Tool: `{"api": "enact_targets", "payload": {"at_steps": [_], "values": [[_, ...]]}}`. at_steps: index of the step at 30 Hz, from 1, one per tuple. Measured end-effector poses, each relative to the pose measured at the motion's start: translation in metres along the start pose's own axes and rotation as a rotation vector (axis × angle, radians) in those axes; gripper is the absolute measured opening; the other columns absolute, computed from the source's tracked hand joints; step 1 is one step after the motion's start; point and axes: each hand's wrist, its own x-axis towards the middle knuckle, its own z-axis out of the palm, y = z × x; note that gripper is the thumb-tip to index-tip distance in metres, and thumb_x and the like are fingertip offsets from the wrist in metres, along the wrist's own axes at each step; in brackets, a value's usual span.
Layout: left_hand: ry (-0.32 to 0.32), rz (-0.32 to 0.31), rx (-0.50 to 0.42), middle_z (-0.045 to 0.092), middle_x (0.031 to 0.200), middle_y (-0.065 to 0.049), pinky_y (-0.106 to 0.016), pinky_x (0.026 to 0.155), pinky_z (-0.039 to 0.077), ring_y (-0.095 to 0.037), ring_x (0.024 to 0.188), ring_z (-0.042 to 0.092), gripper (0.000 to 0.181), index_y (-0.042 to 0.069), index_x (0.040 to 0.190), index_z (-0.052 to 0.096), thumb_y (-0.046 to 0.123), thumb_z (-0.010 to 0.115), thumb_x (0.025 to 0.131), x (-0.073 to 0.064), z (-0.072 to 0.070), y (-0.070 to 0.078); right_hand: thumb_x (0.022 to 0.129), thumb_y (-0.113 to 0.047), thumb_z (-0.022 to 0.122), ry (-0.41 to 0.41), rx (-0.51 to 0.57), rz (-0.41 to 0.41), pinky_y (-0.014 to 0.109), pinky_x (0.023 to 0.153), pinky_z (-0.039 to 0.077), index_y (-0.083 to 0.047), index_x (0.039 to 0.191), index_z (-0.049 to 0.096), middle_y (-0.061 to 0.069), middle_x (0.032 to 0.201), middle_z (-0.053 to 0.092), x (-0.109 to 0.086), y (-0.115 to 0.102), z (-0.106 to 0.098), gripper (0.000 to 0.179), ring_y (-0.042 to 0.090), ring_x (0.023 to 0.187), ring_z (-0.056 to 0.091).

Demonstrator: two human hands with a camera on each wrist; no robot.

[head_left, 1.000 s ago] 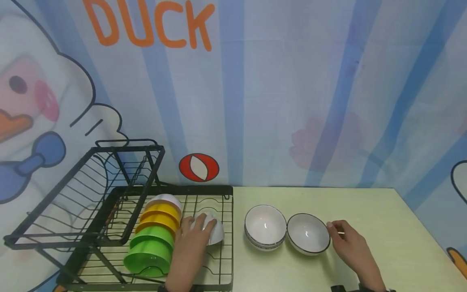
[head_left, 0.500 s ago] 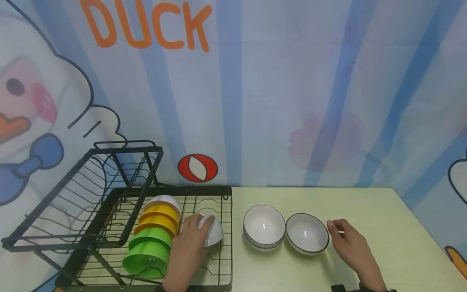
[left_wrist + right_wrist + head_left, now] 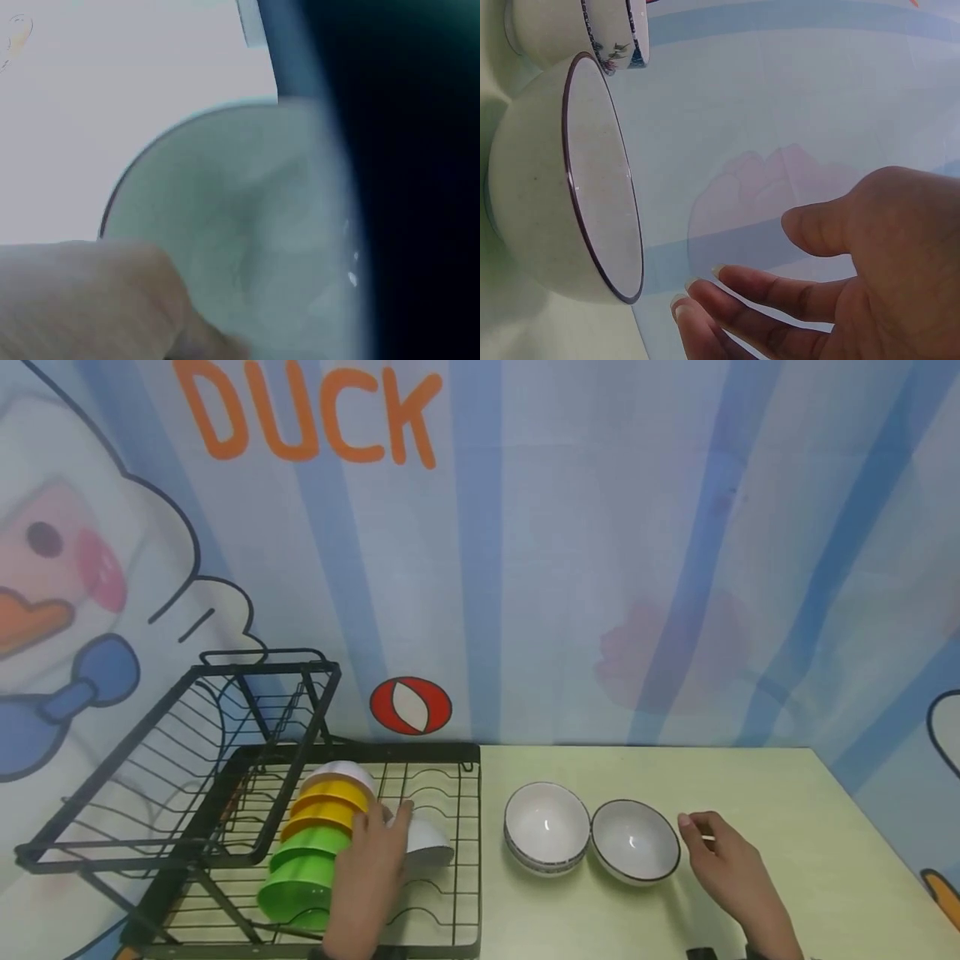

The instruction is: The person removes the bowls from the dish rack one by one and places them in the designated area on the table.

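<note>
My left hand (image 3: 371, 868) is over the dish rack, gripping a white bowl (image 3: 427, 843) that is tilted there; the hand covers part of it. In the left wrist view, the thumb (image 3: 150, 300) lies across the inside of this bowl (image 3: 225, 187), which has a thin dark rim. On the table, my right hand (image 3: 731, 868) holds nothing, its fingers loosely bent beside a white dark-rimmed bowl (image 3: 636, 842). The right wrist view shows a gap between those fingertips and the bowl (image 3: 540, 187). Left of it is a stack of white bowls (image 3: 546, 827).
The black wire dish rack (image 3: 390, 750) covers the table's left side, with a raised upper tier (image 3: 142, 864). A row of bowls leans in it: green bowls (image 3: 292, 893), yellow bowls (image 3: 322, 810) and a white bowl (image 3: 345, 770). Behind the table hangs a printed curtain (image 3: 555, 568).
My left hand has shifted left toward the row of coloured bowls, and the white bowl with it has moved slightly left and tilted. My right hand and the table bowls stay put.
</note>
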Motion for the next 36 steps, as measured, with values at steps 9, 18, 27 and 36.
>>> {"api": "enact_targets", "payload": {"at_steps": [9, 18, 27, 36], "values": [[-0.054, 0.015, -0.05, 0.054, 0.119, -0.018, -0.043, 0.044, 0.049, -0.038, 0.11, 0.053, 0.066, 0.015, 0.129, 0.056, -0.006, 0.082, 0.071, 0.001, -0.004, 0.004, 0.104, -0.054, 0.028, 0.025, 0.012, -0.021, 0.056, 0.095, 0.052, 0.002, 0.141, 0.044, 0.033, 0.142, 0.049, -0.004, -0.003, -0.003, 0.069, 0.052, 0.128, 0.051], [-0.078, 0.009, -0.107, 0.053, 0.125, -0.016, -0.038, 0.047, 0.049, -0.036, 0.115, 0.052, 0.071, 0.017, 0.135, 0.054, -0.004, 0.08, 0.072, 0.002, -0.015, 0.005, 0.104, -0.053, 0.03, 0.039, 0.015, -0.043, 0.055, 0.097, 0.051, 0.002, 0.14, 0.046, 0.031, 0.142, 0.051, -0.008, -0.01, -0.003, 0.067, 0.049, 0.128, 0.052], [-0.088, 0.019, -0.159, 0.053, 0.128, -0.014, -0.039, 0.056, 0.053, -0.032, 0.117, 0.052, 0.079, 0.019, 0.142, 0.049, -0.004, 0.079, 0.073, 0.005, -0.02, 0.011, 0.105, -0.044, 0.039, 0.054, 0.056, -0.129, 0.052, 0.094, 0.055, 0.001, 0.135, 0.051, 0.029, 0.138, 0.055, -0.016, -0.023, 0.005, 0.054, 0.047, 0.123, 0.058], [-0.038, 0.085, -0.179, 0.055, 0.124, -0.012, -0.035, 0.057, 0.053, -0.029, 0.111, 0.054, 0.08, 0.02, 0.141, 0.05, -0.007, 0.076, 0.07, 0.002, -0.018, 0.016, 0.105, -0.041, 0.043, 0.035, 0.08, -0.189, 0.048, 0.094, 0.056, -0.004, 0.131, 0.054, 0.021, 0.136, 0.059, -0.026, -0.043, 0.017, 0.047, 0.038, 0.118, 0.064]]}}
